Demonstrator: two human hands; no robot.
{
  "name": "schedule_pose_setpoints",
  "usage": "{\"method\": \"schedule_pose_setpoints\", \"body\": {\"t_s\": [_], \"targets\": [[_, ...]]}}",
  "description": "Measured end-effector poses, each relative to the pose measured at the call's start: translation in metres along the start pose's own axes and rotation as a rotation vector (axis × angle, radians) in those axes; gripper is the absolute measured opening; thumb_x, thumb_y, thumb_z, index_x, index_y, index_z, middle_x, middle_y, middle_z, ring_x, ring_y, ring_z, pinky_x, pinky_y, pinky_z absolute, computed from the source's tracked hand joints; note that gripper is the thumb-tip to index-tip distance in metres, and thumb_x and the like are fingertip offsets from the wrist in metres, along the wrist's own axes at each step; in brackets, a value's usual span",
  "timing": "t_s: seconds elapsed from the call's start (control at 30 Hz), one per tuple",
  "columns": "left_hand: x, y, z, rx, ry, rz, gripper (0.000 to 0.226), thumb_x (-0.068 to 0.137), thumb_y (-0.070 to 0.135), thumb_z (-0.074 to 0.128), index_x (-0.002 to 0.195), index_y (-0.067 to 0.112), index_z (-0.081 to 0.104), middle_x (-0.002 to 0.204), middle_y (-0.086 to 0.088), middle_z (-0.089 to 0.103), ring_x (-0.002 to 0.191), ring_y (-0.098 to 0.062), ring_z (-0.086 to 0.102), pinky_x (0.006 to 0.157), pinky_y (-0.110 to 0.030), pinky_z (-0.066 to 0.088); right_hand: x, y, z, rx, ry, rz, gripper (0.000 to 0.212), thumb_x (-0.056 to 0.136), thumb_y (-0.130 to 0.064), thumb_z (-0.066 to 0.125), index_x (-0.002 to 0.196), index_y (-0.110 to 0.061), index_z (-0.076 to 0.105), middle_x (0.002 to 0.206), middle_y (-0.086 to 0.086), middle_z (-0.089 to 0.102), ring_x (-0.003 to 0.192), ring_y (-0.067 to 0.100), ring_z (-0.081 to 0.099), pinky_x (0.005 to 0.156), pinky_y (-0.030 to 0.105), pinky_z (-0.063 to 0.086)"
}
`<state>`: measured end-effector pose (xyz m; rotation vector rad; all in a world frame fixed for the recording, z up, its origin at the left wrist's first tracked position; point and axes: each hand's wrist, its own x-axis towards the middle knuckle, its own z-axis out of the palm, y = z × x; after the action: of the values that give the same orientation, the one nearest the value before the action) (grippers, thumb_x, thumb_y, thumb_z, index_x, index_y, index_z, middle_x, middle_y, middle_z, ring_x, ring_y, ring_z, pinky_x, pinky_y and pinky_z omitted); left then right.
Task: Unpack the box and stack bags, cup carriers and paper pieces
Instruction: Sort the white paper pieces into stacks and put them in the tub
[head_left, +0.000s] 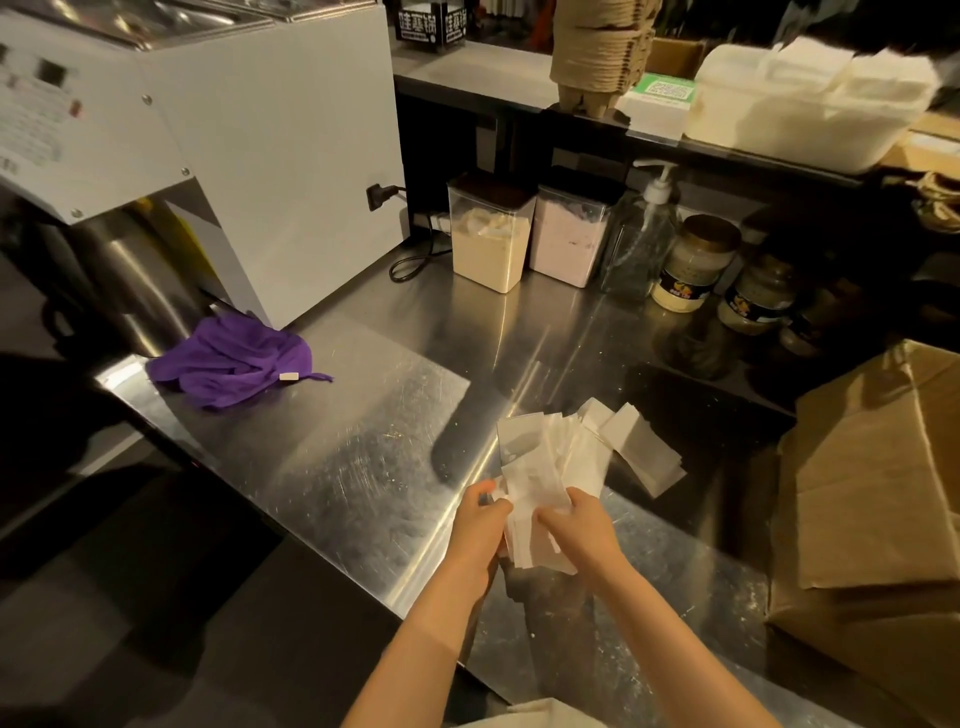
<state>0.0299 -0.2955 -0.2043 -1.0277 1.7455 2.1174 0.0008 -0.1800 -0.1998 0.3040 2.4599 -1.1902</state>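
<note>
Both hands (524, 525) grip paper pieces (540, 467) near counter edge (291, 525).

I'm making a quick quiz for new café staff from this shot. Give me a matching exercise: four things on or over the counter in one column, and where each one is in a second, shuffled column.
1 purple cloth
2 paper pieces
3 cardboard box
4 pump bottle

A held by the left hand and right hand
B at the right end of the counter
C by the foot of the white machine
D upright at the back of the counter

Pairs: 1-C, 2-A, 3-B, 4-D
</note>
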Motion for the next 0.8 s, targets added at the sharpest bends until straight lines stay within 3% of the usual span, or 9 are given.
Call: {"method": "schedule_pose_setpoints", "body": {"t_s": [0.1, 0.23, 0.33, 0.53, 0.6, 0.67, 0.73, 0.8], "targets": [[-0.002, 0.002, 0.0, 0.008, -0.035, 0.007, 0.037, 0.094, 0.006, 0.05, 0.128, 0.022, 0.05, 0.12, -0.013, 0.06, 0.1, -0.026, 0.062, 0.061, -0.026, 0.054, -0.001, 0.0, -0.001, 0.062, -0.016, 0.013, 0.04, 0.091, -0.025, 0.061, 0.127, -0.015, 0.047, 0.122, 0.005, 0.054, 0.098, 0.016, 0.049, 0.09, 0.037, 0.049], [-0.004, 0.004, 0.001, 0.036, -0.071, 0.017, 0.036, 0.094, 0.005, 0.053, 0.125, 0.022, 0.055, 0.121, -0.011, 0.062, 0.108, -0.03, 0.062, 0.091, -0.044, 0.055, -0.001, 0.002, -0.001, 0.27, -0.031, 0.051, 0.045, 0.09, -0.024, 0.065, 0.128, -0.017, 0.043, 0.117, 0.0, 0.05, 0.101, 0.017, 0.052, 0.088, 0.039, 0.05], [-0.004, 0.002, 0.0, 0.023, -0.075, 0.023, 0.036, 0.093, 0.004, 0.053, 0.125, 0.021, 0.055, 0.124, -0.013, 0.062, 0.111, -0.031, 0.061, 0.083, -0.037, 0.054, 0.003, 0.007, -0.002, 0.505, -0.141, 0.182, 0.05, 0.086, -0.021, 0.069, 0.129, -0.017, 0.046, 0.115, 0.007, 0.058, 0.1, 0.025, 0.059, 0.072, 0.036, 0.056], [-0.003, 0.001, -0.001, -0.001, -0.056, 0.005, 0.04, 0.095, 0.01, 0.052, 0.132, 0.024, 0.05, 0.128, -0.011, 0.057, 0.113, -0.03, 0.058, 0.084, -0.037, 0.054, 0.0, 0.008, -0.009, 0.503, -0.206, 0.202, 0.038, 0.087, -0.018, 0.069, 0.121, -0.012, 0.053, 0.11, 0.01, 0.061, 0.099, 0.028, 0.061, 0.075, 0.039, 0.057], [-0.002, -0.001, -0.003, -0.033, -0.046, 0.014, 0.039, 0.095, 0.016, 0.055, 0.132, 0.026, 0.048, 0.124, -0.01, 0.059, 0.107, -0.027, 0.061, 0.079, -0.034, 0.056, -0.003, 0.007, -0.012, 0.51, -0.191, 0.177, 0.036, 0.088, -0.017, 0.066, 0.122, -0.011, 0.053, 0.111, 0.01, 0.06, 0.099, 0.029, 0.06, 0.08, 0.043, 0.057], [0.001, -0.003, -0.007, -0.086, -0.017, 0.022, 0.038, 0.094, 0.015, 0.056, 0.129, 0.024, 0.048, 0.107, -0.007, 0.064, 0.092, -0.021, 0.063, 0.071, -0.028, 0.055, -0.005, 0.004, -0.018, 0.519, -0.17, 0.158, 0.036, 0.088, -0.017, 0.065, 0.122, -0.011, 0.053, 0.109, 0.01, 0.06, 0.099, 0.03, 0.06, 0.085, 0.047, 0.055], [0.004, -0.003, -0.01, -0.093, 0.038, 0.046, 0.032, 0.094, 0.011, 0.054, 0.125, 0.02, 0.05, 0.096, -0.003, 0.06, 0.082, -0.017, 0.06, 0.069, -0.026, 0.052, -0.009, -0.002, -0.026, 0.584, -0.177, 0.165, 0.035, 0.088, -0.019, 0.065, 0.12, -0.015, 0.052, 0.108, 0.01, 0.059, 0.099, 0.031, 0.058, 0.081, 0.044, 0.055], [0.006, -0.002, -0.011, -0.099, 0.053, 0.028, 0.027, 0.096, 0.013, 0.053, 0.123, 0.018, 0.052, 0.099, -0.005, 0.058, 0.083, -0.016, 0.058, 0.07, -0.024, 0.052, -0.014, -0.009, -0.035, 0.689, -0.206, 0.185, 0.028, 0.088, -0.019, 0.064, 0.114, -0.018, 0.053, 0.108, 0.011, 0.059, 0.098, 0.031, 0.058, 0.073, 0.039, 0.054]]}}
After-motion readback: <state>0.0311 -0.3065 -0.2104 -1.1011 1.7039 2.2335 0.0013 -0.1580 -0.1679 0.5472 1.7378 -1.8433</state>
